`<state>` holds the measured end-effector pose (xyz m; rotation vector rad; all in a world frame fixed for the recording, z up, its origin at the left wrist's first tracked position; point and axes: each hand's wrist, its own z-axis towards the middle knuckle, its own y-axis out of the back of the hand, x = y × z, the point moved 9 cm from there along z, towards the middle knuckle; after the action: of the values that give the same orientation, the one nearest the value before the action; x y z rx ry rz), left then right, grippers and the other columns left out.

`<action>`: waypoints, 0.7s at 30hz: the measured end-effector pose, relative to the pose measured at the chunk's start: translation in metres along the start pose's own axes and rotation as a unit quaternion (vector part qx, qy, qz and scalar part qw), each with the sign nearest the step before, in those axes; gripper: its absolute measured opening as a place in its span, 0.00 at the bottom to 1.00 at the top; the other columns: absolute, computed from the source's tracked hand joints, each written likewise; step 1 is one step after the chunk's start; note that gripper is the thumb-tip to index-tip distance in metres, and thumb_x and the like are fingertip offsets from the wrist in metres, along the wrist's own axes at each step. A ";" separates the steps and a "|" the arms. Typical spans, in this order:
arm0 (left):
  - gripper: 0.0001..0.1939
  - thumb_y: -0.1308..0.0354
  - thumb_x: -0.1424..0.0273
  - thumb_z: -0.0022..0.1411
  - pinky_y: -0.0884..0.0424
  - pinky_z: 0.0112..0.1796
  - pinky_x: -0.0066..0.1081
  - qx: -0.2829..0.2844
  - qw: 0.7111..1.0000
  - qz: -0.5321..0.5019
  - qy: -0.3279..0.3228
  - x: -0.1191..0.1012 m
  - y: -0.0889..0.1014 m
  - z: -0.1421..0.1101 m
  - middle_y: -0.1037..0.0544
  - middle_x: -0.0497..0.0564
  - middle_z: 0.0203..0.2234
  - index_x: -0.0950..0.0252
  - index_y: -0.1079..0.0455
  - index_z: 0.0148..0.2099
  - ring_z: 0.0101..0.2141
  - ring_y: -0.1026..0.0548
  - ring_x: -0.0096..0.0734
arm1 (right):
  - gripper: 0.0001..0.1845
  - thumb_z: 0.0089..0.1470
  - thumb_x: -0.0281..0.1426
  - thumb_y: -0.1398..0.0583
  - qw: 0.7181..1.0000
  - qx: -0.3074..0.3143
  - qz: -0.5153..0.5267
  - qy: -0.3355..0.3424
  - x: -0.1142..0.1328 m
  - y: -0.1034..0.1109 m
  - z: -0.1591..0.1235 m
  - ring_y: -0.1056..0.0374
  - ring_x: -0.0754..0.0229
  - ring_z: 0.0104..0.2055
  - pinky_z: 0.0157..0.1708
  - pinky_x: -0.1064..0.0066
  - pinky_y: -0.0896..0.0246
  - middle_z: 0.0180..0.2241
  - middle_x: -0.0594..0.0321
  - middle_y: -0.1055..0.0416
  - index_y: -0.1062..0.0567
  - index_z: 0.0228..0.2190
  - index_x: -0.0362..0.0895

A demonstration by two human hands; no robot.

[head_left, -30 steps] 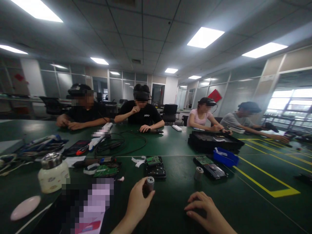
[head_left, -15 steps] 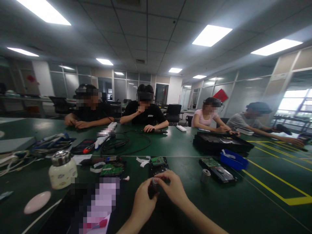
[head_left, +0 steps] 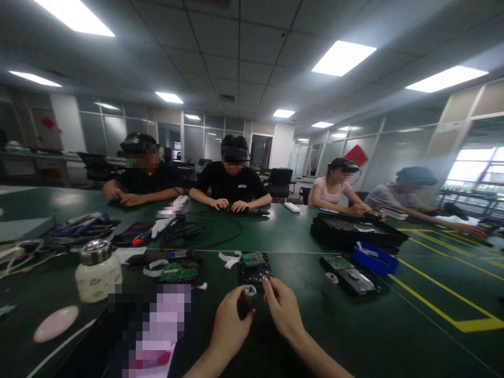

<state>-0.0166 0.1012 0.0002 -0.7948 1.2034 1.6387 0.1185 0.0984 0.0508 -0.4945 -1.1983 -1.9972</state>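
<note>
Green table [head_left: 299, 325] fills the view from near edge to far, with four seated people working along its far side. Black tray [head_left: 356, 232] lies far right, a blue bin [head_left: 374, 257] against its near edge, and an opened drive [head_left: 350, 275] just near of that with a small metal cylinder [head_left: 329, 284] standing beside it. Left of centre lie a coil of black cable [head_left: 197, 231], a cream jar [head_left: 97, 270] with a metal lid, and a pink dish [head_left: 55, 324]. Circuit-board drive [head_left: 255, 266] sits at centre, just beyond the hands. Left hand [head_left: 230, 325] wraps a small dark cylindrical part [head_left: 247, 300] near centre, fingers curled shut around its body, its metal end facing up. Right hand [head_left: 284, 310] is touching it from the right, fingertips closed toward the top end. Judged step: working the cap or tip of the part while the other hand steadies it; the next move calls for a firm hold and a fine twist or pull. Grip at the tip is too small to resolve; both forearms are cut off at the near edge, and a pixelated patch hides the near left.
</note>
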 end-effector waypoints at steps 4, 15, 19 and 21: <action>0.26 0.47 0.80 0.45 0.32 0.45 0.35 -0.023 1.000 -0.022 0.000 -0.008 0.008 -0.003 0.25 0.52 0.43 0.61 0.35 0.49 0.44 0.27 0.37 | 0.14 0.60 0.39 0.52 0.999 0.026 0.030 0.022 -0.004 -0.011 -0.011 0.33 0.59 0.35 0.36 0.71 0.39 0.33 0.62 0.29 0.32 0.34 0.46; 0.14 0.51 0.63 0.61 0.38 0.52 0.39 -0.044 0.998 0.009 -0.039 -0.029 0.015 -0.005 0.27 0.52 0.45 0.58 0.29 0.46 0.49 0.34 0.39 | 0.20 0.56 0.34 0.47 0.977 0.091 -0.125 0.148 0.010 -0.035 -0.017 0.33 0.51 0.45 0.45 0.60 0.40 0.45 0.53 0.30 0.35 0.50 0.42; 0.12 0.50 0.64 0.61 0.37 0.50 0.38 -0.052 0.997 0.036 -0.035 -0.032 0.022 0.001 0.26 0.52 0.41 0.59 0.27 0.41 0.46 0.33 0.38 | 0.17 0.57 0.32 0.48 0.970 0.080 -0.152 0.174 0.010 -0.038 -0.017 0.33 0.51 0.43 0.43 0.60 0.40 0.44 0.54 0.29 0.35 0.48 0.43; 0.10 0.47 0.67 0.59 0.36 0.49 0.37 -0.048 0.996 0.058 -0.040 -0.037 0.026 0.006 0.25 0.51 0.39 0.59 0.26 0.40 0.44 0.32 0.37 | 0.16 0.57 0.32 0.48 0.967 0.072 -0.161 0.186 0.010 -0.039 -0.018 0.33 0.51 0.42 0.43 0.59 0.40 0.43 0.54 0.29 0.35 0.47 0.42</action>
<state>-0.0269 0.0930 0.0440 -0.7235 1.1397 1.8182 0.0834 0.0901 0.0264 0.1583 -1.2272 -2.1269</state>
